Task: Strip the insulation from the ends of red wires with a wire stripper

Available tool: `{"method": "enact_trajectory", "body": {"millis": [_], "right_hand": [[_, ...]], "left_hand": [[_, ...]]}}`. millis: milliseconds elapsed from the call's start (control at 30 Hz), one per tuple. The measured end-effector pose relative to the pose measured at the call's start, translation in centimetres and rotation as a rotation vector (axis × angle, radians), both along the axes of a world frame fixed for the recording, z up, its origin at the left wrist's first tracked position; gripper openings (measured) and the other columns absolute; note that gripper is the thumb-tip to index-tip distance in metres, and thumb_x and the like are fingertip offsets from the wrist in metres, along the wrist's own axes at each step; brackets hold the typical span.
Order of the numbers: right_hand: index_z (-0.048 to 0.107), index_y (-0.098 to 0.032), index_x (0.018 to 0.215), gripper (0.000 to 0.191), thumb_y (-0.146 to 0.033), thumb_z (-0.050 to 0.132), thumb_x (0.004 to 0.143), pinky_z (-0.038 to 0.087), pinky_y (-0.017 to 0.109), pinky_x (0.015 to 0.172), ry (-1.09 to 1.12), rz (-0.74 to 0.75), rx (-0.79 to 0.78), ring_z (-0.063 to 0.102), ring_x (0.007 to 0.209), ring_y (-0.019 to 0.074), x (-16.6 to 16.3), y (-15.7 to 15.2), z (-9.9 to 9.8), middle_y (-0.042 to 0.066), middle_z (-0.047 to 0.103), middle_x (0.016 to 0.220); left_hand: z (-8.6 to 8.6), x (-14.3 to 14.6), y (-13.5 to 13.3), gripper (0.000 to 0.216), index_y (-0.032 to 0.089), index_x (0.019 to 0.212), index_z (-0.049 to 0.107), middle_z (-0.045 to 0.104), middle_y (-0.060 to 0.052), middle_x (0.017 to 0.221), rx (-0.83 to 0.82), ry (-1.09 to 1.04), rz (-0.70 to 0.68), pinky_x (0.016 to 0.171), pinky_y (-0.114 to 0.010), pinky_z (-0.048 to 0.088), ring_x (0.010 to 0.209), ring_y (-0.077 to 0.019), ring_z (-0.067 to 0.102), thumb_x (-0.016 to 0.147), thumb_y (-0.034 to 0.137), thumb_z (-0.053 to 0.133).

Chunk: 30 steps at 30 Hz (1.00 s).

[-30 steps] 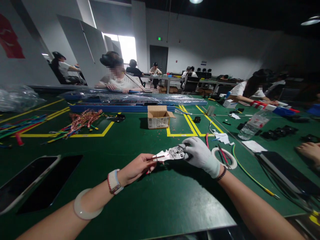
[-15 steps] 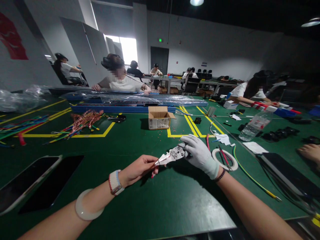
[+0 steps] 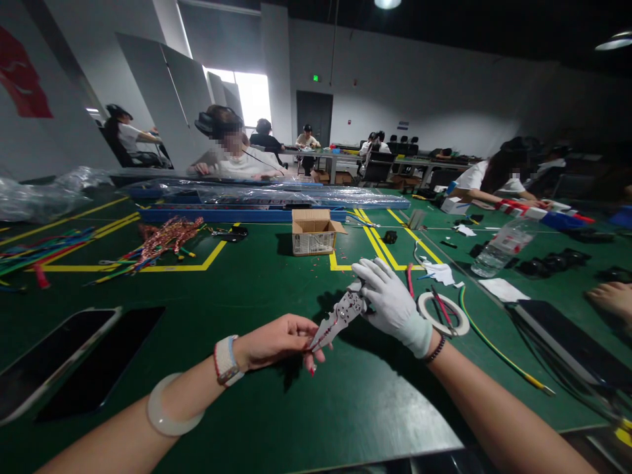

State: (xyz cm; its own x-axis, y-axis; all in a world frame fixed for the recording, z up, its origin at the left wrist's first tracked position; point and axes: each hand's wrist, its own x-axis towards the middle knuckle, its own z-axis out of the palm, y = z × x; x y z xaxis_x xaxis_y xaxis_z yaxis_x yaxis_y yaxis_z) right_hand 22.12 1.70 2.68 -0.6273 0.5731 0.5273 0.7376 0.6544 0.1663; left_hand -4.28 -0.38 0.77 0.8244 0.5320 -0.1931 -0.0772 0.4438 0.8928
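My gloved right hand is closed around the grip end of silver wire strippers. Their toothed nose slants down and left, its tip meeting the fingers of my bare left hand. That hand is pinched at the tip; a small red-and-white bit shows below the fingers, too small to name. Just right of my glove lie a roll of white tape with a red-handled tool across it, and a green-yellow cable.
Beyond my hands stands an open cardboard box. Copper-stranded wires lie at the left, above two phones. A plastic bottle lies tilted at the right. Across the table, a person sits behind plastic-wrapped blue rails.
The wire strippers have swung so that their nose points more steeply down. My left fingertips have sunk slightly with it, and the fingers of my right glove have shifted a little.
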Motion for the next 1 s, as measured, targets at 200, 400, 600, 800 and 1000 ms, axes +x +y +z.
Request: {"method": "enact_trajectory", "body": {"millis": [200,400,600,800,1000], "right_hand": [[0.067,-0.013,0.098,0.031,-0.018,0.062,0.068,0.028,0.052,0.111,-0.002,-0.008,-0.022,0.034,0.132,0.0327,-0.01,-0.01,-0.01,0.014,0.048,0.137],[0.065,-0.013,0.108,0.041,-0.02,0.061,0.068,0.024,0.055,0.112,-0.016,-0.039,-0.05,0.028,0.136,0.0346,-0.35,-0.29,0.16,0.015,0.041,0.143],[0.065,-0.014,0.108,0.043,-0.033,0.063,0.069,0.017,0.056,0.114,-0.029,-0.054,-0.05,0.029,0.134,0.0361,-0.39,-0.55,0.34,0.015,0.041,0.142],[0.065,-0.017,0.106,0.041,-0.033,0.063,0.068,0.019,0.056,0.114,0.0,-0.03,-0.025,0.036,0.128,0.0337,-0.31,-0.42,0.15,0.013,0.05,0.129],[0.068,-0.02,0.1,0.034,-0.032,0.066,0.068,0.023,0.058,0.111,0.03,-0.003,0.004,0.048,0.112,0.0299,-0.34,-0.29,-0.18,0.011,0.057,0.114]], "left_hand": [[0.25,0.16,-0.11,0.032,0.008,0.098,0.071,0.068,-0.007,0.076,-0.022,0.021,0.014,0.056,-0.02,0.049,0.059,-0.0114,0.062,0.08,0.035,0.071],[0.21,0.12,-0.15,0.031,0.008,0.093,0.071,0.066,-0.004,0.069,0.015,0.031,0.058,0.056,-0.02,0.047,0.056,-0.0097,0.059,0.077,0.033,0.075],[0.18,0.07,-0.08,0.032,0.007,0.087,0.07,0.068,-0.006,0.069,0.01,0.022,0.089,0.058,-0.025,0.049,0.058,-0.0128,0.062,0.071,0.034,0.079],[0.34,0.15,-0.26,0.027,0.008,0.088,0.07,0.069,-0.006,0.071,-0.008,0.065,0.17,0.062,-0.027,0.051,0.06,-0.0138,0.064,0.072,0.027,0.079],[0.53,0.17,-0.32,0.025,0.007,0.089,0.07,0.069,-0.006,0.071,0.037,0.076,0.201,0.062,-0.027,0.052,0.06,-0.0132,0.063,0.073,0.026,0.078]]}}
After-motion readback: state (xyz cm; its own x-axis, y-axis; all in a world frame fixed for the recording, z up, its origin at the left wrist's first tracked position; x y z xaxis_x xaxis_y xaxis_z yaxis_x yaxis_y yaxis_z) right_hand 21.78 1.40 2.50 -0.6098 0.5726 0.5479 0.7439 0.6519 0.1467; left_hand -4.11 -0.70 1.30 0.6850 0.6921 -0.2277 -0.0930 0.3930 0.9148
